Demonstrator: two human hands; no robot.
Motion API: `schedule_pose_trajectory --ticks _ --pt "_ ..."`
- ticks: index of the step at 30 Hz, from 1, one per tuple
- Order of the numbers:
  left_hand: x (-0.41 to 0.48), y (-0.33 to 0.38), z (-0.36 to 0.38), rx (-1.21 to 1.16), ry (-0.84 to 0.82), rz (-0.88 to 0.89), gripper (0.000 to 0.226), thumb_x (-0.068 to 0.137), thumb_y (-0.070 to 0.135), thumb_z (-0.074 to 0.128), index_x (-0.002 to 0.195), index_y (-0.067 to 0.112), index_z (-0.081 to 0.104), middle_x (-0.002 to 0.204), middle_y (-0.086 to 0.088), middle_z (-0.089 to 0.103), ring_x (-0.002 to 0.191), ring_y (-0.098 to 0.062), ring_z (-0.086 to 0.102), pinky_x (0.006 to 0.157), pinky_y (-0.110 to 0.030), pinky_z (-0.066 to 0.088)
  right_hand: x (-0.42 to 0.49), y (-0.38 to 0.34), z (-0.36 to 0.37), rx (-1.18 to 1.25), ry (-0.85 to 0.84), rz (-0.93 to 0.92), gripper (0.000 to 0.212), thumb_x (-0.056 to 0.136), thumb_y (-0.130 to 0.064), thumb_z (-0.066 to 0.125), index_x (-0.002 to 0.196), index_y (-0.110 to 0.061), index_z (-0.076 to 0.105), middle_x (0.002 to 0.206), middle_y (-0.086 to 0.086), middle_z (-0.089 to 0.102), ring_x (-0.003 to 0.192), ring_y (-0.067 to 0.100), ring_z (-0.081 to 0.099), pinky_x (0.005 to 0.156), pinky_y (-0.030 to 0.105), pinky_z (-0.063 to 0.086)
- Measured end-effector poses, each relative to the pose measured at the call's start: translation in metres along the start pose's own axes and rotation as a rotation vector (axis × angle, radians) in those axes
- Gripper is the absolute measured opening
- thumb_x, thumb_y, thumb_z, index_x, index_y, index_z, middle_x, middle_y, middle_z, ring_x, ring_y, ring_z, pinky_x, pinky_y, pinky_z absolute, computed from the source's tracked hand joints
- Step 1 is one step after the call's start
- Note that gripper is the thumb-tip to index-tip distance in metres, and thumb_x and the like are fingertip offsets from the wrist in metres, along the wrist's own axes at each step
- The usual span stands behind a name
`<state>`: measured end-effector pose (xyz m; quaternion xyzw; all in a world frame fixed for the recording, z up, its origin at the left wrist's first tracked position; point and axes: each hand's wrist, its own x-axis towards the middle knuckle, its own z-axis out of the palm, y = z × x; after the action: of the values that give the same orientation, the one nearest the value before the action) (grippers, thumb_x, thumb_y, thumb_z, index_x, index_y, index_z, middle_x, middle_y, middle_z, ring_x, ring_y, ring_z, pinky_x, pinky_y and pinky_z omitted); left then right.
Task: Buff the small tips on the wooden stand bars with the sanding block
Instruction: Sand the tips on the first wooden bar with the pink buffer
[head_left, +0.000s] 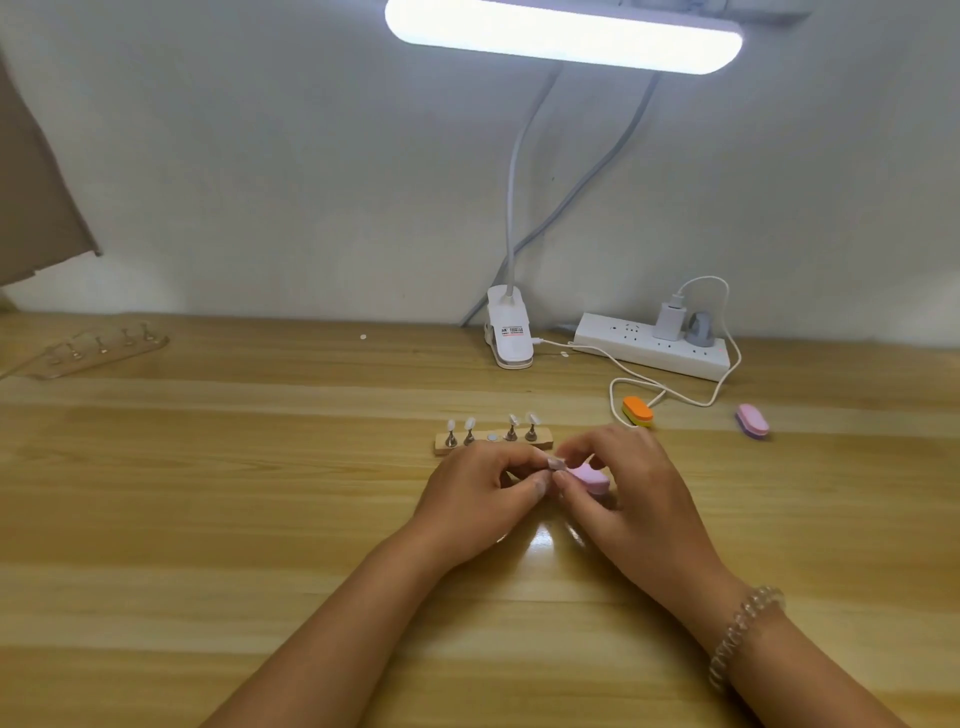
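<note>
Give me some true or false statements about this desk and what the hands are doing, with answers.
1. The right hand holds a pink sanding block. True.
2. The wooden stand carries five tips. False: four tips stand on it, and the middle spot is bare.
3. An orange block lies to the right of the stand. True.
4. The left hand lies flat and empty. False: its fingertips pinch a small piece beside the block.
5. The lamp is off. False: it is lit.

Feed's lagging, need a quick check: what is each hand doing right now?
Left hand: pinching a small tip.
Right hand: holding the pink sanding block.
</note>
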<state>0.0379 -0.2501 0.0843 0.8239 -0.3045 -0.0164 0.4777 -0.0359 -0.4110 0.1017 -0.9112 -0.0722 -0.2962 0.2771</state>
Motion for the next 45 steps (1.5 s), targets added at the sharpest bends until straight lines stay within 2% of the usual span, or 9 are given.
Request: schedule_pose_trajectory --ticks 4,9,11,15,20,26,36,40,45 --pt "0.000 0.001 -0.001 -0.029 -0.005 -0.028 0.018 0.094 0.023 0.064 0.106 0.031 0.075 0.093 0.017 0.075 0.057 0.010 0.052 0.067 -0.022 0.040 -0.001 0.003 -0.005 -0.091 0.046 0.106 0.031 0.078 -0.016 0.071 0.105 -0.027 0.061 0.093 -0.013 0.053 0.088 0.012 0.052 0.080 0.043 0.045" --pt "0.000 0.002 -0.002 -0.043 0.038 -0.037 0.015 0.095 0.023 0.065 0.094 0.036 0.072 0.077 0.031 0.067 0.053 0.008 0.050 0.059 -0.013 0.035 -0.003 0.005 -0.005 -0.263 -0.222 0.210 0.046 0.081 -0.031 0.061 0.126 -0.038 0.057 0.111 -0.011 0.044 0.114 0.012 0.042 0.094 0.034 0.033" --pt "0.000 0.002 -0.003 -0.047 0.050 -0.042 0.016 0.094 0.020 0.065 0.095 0.034 0.072 0.065 0.035 0.061 0.050 0.005 0.048 0.053 -0.009 0.032 -0.001 0.006 -0.005 -0.282 -0.247 0.211 0.041 0.084 -0.032 0.057 0.124 -0.039 0.058 0.107 -0.012 0.046 0.110 0.010 0.043 0.093 0.034 0.032" --pt "0.001 0.003 -0.003 -0.049 0.045 -0.046 0.021 0.093 0.020 0.064 0.093 0.039 0.070 0.086 0.025 0.068 0.053 0.005 0.050 0.058 -0.021 0.035 -0.001 0.008 -0.008 -0.247 -0.237 0.229 0.031 0.084 -0.031 0.058 0.115 -0.037 0.059 0.101 -0.014 0.050 0.102 0.010 0.048 0.090 0.035 0.036" --pt "-0.001 0.003 -0.003 -0.025 0.037 -0.044 0.016 0.095 0.020 0.064 0.095 0.034 0.072 0.063 0.036 0.057 0.051 0.011 0.049 0.053 -0.012 0.028 -0.002 0.002 -0.009 -0.051 -0.027 0.162 0.029 0.081 -0.022 0.071 0.105 -0.031 0.058 0.086 -0.017 0.055 0.084 0.008 0.054 0.083 0.042 0.042" --pt "-0.001 0.005 -0.004 0.005 -0.018 -0.033 0.021 0.093 0.016 0.060 0.103 0.030 0.073 0.097 0.015 0.071 0.063 0.004 0.055 0.074 -0.032 0.049 -0.003 0.001 -0.007 -0.046 -0.076 0.107 0.028 0.081 -0.052 0.069 0.100 -0.033 0.061 0.088 -0.017 0.057 0.087 0.006 0.054 0.082 0.042 0.044" --pt "-0.001 0.006 -0.002 -0.013 -0.049 -0.045 0.026 0.082 0.037 0.052 0.098 0.040 0.071 0.100 0.017 0.071 0.070 -0.001 0.059 0.081 -0.038 0.055 0.000 0.006 -0.006 -0.019 -0.045 0.160 0.035 0.077 -0.064 0.064 0.088 -0.031 0.060 0.085 -0.015 0.056 0.084 0.008 0.052 0.082 0.042 0.045" --pt "0.000 0.004 -0.002 -0.056 -0.022 -0.044 0.018 0.088 0.032 0.058 0.098 0.037 0.072 0.094 0.021 0.069 0.058 0.006 0.053 0.065 -0.029 0.043 -0.002 0.003 -0.004 -0.046 -0.033 0.103 0.033 0.080 -0.066 0.055 0.091 -0.035 0.061 0.083 -0.020 0.056 0.083 0.001 0.052 0.079 0.037 0.043" --pt "0.000 0.003 -0.002 -0.071 0.010 -0.046 0.021 0.087 0.033 0.059 0.101 0.033 0.075 0.092 0.021 0.070 0.056 0.006 0.049 0.066 -0.024 0.037 -0.004 0.004 -0.004 -0.070 -0.036 0.094 0.034 0.079 -0.067 0.054 0.087 -0.034 0.059 0.081 -0.018 0.056 0.081 0.001 0.052 0.077 0.036 0.042"
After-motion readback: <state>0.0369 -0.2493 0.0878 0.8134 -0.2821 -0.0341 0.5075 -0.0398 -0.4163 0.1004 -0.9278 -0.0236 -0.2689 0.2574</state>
